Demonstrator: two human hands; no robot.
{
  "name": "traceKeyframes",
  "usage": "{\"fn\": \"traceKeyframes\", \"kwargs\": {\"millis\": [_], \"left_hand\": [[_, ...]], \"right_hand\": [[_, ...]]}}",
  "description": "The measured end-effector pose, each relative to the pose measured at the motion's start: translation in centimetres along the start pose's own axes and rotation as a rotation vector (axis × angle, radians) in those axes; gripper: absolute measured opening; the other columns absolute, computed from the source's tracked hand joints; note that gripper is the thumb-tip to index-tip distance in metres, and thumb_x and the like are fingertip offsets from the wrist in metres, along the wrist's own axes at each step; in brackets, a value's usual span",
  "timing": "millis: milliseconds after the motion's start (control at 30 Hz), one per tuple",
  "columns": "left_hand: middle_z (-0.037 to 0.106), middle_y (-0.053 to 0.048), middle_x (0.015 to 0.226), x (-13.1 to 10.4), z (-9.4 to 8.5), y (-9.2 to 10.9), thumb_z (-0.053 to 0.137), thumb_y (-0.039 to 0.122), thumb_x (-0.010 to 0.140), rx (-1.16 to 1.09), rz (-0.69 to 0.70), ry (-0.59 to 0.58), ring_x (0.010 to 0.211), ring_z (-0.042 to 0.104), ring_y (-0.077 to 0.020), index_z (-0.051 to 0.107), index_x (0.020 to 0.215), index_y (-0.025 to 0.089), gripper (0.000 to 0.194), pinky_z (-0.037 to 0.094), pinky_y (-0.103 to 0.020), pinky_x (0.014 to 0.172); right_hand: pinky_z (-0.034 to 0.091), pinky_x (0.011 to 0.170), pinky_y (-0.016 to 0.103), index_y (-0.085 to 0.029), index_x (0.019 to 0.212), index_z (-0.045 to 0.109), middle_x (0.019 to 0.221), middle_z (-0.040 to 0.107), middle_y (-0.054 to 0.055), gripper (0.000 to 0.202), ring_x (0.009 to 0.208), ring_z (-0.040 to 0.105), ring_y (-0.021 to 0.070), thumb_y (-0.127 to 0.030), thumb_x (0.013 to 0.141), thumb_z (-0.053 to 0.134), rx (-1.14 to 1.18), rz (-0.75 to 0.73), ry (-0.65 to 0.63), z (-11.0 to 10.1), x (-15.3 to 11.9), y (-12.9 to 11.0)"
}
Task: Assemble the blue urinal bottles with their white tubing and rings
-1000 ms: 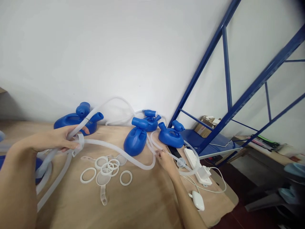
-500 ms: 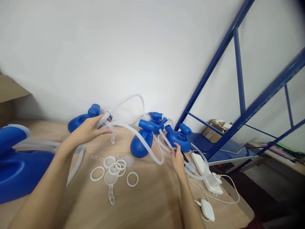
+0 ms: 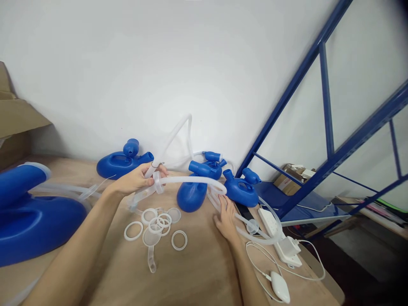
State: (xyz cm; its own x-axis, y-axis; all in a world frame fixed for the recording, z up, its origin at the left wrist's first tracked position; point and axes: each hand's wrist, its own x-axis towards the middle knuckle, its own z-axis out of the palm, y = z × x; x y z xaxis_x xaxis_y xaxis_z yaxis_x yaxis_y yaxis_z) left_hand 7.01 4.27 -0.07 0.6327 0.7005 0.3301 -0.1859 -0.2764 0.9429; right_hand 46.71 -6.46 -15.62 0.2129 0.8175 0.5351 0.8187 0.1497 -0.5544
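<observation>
My left hand (image 3: 137, 178) is closed around the end of a clear tube (image 3: 188, 180), near a thin wire clip and a translucent round collar (image 3: 157, 182). The tube arches right from there and bends back beside the blue bottles. At that bend, my right hand (image 3: 227, 216) has its fingers spread, touching or just beside the tubing, with nothing gripped. Between the hands stands a blue bottle (image 3: 191, 197). Below my left hand lie several white rings (image 3: 134, 230) and a clear strainer with a handle (image 3: 151, 236) on the wooden table (image 3: 191, 280).
Another blue bottle (image 3: 111, 165) stands by the wall, a large one (image 3: 47, 225) at the left, and one (image 3: 242, 193) at the right. A power strip (image 3: 270, 221), a white charger (image 3: 280, 287) and a blue metal frame (image 3: 287, 91) are on the right. A cardboard box (image 3: 19, 119) is at far left.
My right hand has let go of the tube end and moved slightly left and down, fingers spreading. My left hand has shifted right with its tube. The view has turned slightly left.
</observation>
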Motion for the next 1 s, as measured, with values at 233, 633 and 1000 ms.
{"fn": "traceKeyframes", "kwargs": {"millis": [233, 633, 1000], "left_hand": [[0.076, -0.012, 0.076, -1.3, -2.8, 0.4, 0.094, 0.056, 0.059, 0.179, -0.147, -0.006, 0.074, 0.070, -0.0305, 0.080, 0.069, 0.020, 0.039, 0.057, -0.033, 0.065], [0.062, 0.002, 0.073, -1.0, -2.7, 1.3, 0.075, 0.029, 0.069, 0.614, -0.172, 0.036, 0.069, 0.054, -0.0176, 0.070, 0.081, 0.020, 0.015, 0.043, -0.026, 0.064], [0.071, -0.006, 0.093, 1.5, 2.0, 0.3, 0.088, 0.017, 0.059, -0.057, 0.039, 0.506, 0.077, 0.060, -0.0171, 0.075, 0.073, 0.018, 0.020, 0.046, -0.020, 0.058]], "right_hand": [[0.055, 0.107, 0.046, -0.028, 0.154, 0.041, 0.140, 0.069, 0.013, 0.083, 0.130, 0.066, 0.0287, -0.073, 0.087, 0.061, 0.699, 0.504, 0.046, 0.4, 1.1, -1.9], [0.058, 0.088, 0.037, -0.020, 0.096, 0.080, 0.096, 0.079, 0.007, 0.049, 0.095, 0.072, 0.0263, -0.048, 0.059, 0.096, 0.816, 0.572, -0.086, 0.9, 0.7, -3.4], [0.062, 0.092, 0.034, -0.032, 0.131, 0.061, 0.122, 0.071, 0.000, 0.071, 0.099, 0.072, 0.0168, -0.042, 0.069, 0.093, 1.088, 0.503, 0.312, -1.9, 1.7, -5.0]]}}
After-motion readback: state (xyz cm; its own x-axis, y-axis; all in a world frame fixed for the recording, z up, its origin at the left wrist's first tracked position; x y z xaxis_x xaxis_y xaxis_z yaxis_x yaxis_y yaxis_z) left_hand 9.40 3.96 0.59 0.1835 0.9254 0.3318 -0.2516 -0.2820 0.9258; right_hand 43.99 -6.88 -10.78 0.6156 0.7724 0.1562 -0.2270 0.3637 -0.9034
